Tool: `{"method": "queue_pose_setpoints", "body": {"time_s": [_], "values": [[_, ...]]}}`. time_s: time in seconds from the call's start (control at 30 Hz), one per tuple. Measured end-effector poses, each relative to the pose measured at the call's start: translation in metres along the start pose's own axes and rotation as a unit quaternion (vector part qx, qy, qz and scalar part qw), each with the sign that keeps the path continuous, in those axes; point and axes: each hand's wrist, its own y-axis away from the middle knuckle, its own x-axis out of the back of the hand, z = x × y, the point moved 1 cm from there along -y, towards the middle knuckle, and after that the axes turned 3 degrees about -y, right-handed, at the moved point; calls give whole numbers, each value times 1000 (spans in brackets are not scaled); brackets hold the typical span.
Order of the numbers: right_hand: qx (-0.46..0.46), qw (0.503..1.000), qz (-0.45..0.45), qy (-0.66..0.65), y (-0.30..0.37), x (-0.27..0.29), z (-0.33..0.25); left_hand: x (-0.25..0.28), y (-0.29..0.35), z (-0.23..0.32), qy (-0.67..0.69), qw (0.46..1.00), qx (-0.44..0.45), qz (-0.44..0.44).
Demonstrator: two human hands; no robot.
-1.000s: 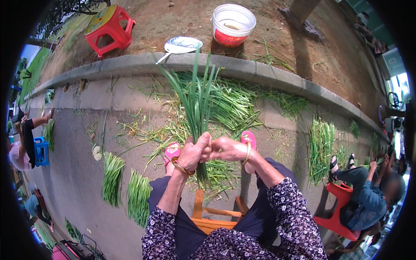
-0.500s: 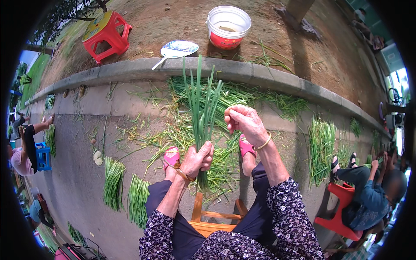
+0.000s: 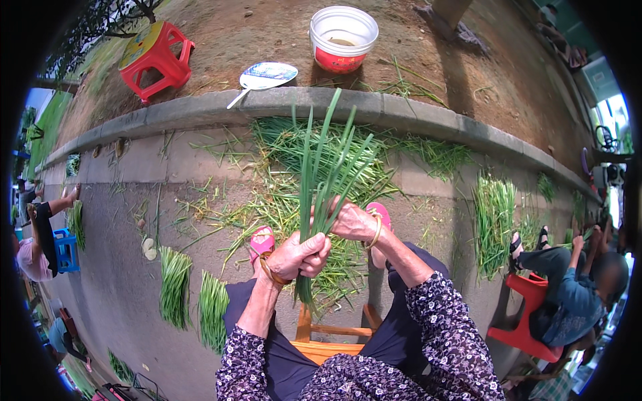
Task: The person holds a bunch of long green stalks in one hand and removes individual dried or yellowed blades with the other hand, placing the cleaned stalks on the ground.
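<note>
My left hand [image 3: 304, 255] is closed around the lower part of a bunch of garlic chives [image 3: 319, 164], whose long flat leaves stand up and fan out at the top. Below the fist, the stalk ends hang between my knees. My right hand [image 3: 354, 220] is at the bunch just above the left one, its fingers curled in among the leaves and partly hidden by them. On the ground beneath, a heap of loose chives [image 3: 281, 144] lies against the kerb, with scattered yellowish trimmings [image 3: 267, 200] nearer my pink sandals [image 3: 262, 244].
Chive bundles lie at left [image 3: 175, 287] and right [image 3: 495, 224]. Past the kerb [image 3: 200, 109] are a red stool [image 3: 157, 63], a hand fan [image 3: 267, 75] and a white-and-red bucket [image 3: 342, 40]. A person [image 3: 568, 301] sits at right; another [image 3: 40, 234] sits far left.
My right hand has moved left and down, from beside the bunch to in among its leaves. The chive tops now lean more to the right.
</note>
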Motion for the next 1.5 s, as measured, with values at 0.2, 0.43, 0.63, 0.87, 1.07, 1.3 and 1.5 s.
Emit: {"method": "queue_pose_setpoints", "body": {"time_s": [0.2, 0.43, 0.63, 0.87, 1.07, 1.3, 1.5], "values": [[-235, 891, 171, -349, -3, 28, -1, -2, -4, -1, -168, 976, -7, 139], [-215, 805, 267, -484, -6, 39, -13, 13, -15, -4, -370, 877, -157, 264], [-220, 834, 276, -424, 0, 53, -6, 4, -13, -1, -176, 960, -14, 216], [-186, 656, 465, -566, 14, 84, 10, 9, -10, -4, -120, 961, -25, 248], [-105, 603, 465, -640, 35, 96, 25, 13, -7, 6, -62, 965, -78, 244], [-62, 564, 445, -693, 43, 103, 31, 11, -10, 2, -58, 966, -70, 242], [-47, 587, 448, -673, 44, 111, 23, 17, -11, -3, -122, 951, -86, 271]]}}
